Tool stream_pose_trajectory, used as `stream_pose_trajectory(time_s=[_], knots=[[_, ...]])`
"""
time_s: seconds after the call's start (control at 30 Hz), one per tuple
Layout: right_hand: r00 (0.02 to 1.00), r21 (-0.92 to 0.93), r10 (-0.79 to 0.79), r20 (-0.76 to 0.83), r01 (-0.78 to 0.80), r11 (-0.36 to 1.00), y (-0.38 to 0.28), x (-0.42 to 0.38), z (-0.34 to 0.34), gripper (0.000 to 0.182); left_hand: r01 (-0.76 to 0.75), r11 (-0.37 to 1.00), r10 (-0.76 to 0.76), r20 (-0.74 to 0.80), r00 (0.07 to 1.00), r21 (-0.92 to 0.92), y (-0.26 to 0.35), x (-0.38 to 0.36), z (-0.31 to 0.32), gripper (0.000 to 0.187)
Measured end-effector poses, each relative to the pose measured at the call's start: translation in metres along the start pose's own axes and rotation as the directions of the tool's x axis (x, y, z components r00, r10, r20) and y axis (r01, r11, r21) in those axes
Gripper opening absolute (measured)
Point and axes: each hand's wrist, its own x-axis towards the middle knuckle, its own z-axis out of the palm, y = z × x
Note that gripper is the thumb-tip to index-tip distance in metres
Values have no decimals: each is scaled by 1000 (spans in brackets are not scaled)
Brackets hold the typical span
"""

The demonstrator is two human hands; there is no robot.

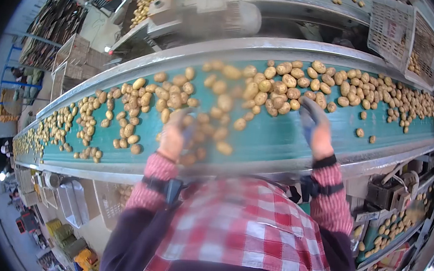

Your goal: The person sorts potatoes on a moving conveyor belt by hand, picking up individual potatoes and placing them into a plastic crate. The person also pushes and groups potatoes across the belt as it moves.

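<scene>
Left hand: held over the near half of the conveyor belt, blurred; fingers appear curled around a potato, but the grasp cannot be told for certain.
Right hand: raised over the belt, gloved fingers stretched toward the dense cluster of potatoes; nothing is seen gripped, the fingers are spread and released.
Potatoes: spread along the green belt in loose groups, thickest at the middle and toward the right end; a few lie apart near the right hand; those near the left hand are blurred.
Belt: a long green band framed by a grey metal rim, running from lower left to upper right.
Sleeves: red-striped cuffs with dark wrist straps are worn on both arms.
Apron: a red and white checked cloth is seen below the hands.
Crate: a pale plastic basket stands beyond the belt at upper right, potatoes inside.
Lower belt: more potatoes are carried at the right, below the main surface.
</scene>
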Motion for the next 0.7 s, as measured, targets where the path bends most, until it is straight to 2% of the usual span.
stream_pose_trajectory(time_s=[0.03, 0.07, 0.1, 0.17, 0.23, 0.27, 0.3, 0.33, 0.43, 0.5, 0.57, 0.6, 0.63, 0.7], knots=[[990, -201, -102, 100, 120, 972, -30, 34, 22, 39, 123, 991, -127, -90, 988, -50, -4, -17, -20, 41], [968, -170, -186, 167, 214, 962, -41, 57, 44, 37, 286, 947, -312, -218, 925, -146, -22, -42, -39, 39], [935, -134, -268, 230, 303, 944, -48, 77, 63, 34, 420, 869, -489, -322, 811, -263, -43, -71, -55, 37], [890, -185, -289, 352, 369, 911, -50, 114, 100, 34, 531, 772, -627, -562, 540, -351, -59, -130, -78, 37], [872, -357, -213, 440, 388, 850, -41, 145, 145, 33, 572, 818, -378, -699, 607, 55, -104, -210, -87, 40], [867, -381, -180, 465, 379, 843, -43, 153, 162, 38, 718, 649, -426, -664, 615, 249, -91, -229, -84, 42], [804, -530, 16, 595, 377, 760, -60, 161, 169, 41, 793, 430, -485, -630, 607, 432, -76, -238, -75, 44], [824, -578, -50, 564, 438, 688, -56, 154, 183, 40, 811, 479, -502, -654, 566, 335, -72, -239, -62, 45], [856, -651, -151, 494, 479, 589, -33, 125, 203, 36, 625, 740, -435, -532, 726, 247, -16, -175, -26, 44], [835, -617, -214, 508, 526, 585, -25, 112, 191, 33, 402, 862, -232, -466, 854, 308, -9, -123, 12, 44], [768, -528, -301, 566, 618, 583, -17, 100, 169, 31, 228, 934, -134, -320, 938, 276, 32, -53, 45, 41], [765, -516, -442, 469, 643, 566, -3, 89, 157, 28, 147, 928, -69, -231, 971, 341, 53, -24, 60, 43], [768, -449, -454, 452, 636, 628, 4, 83, 136, 29, 58, 916, -4, -135, 991, 397, 68, 1, 74, 45], [778, -307, -472, 413, 607, 733, 9, 72, 83, 30, 25, 940, -49, 60, 997, 339, 73, 38, 102, 48]])
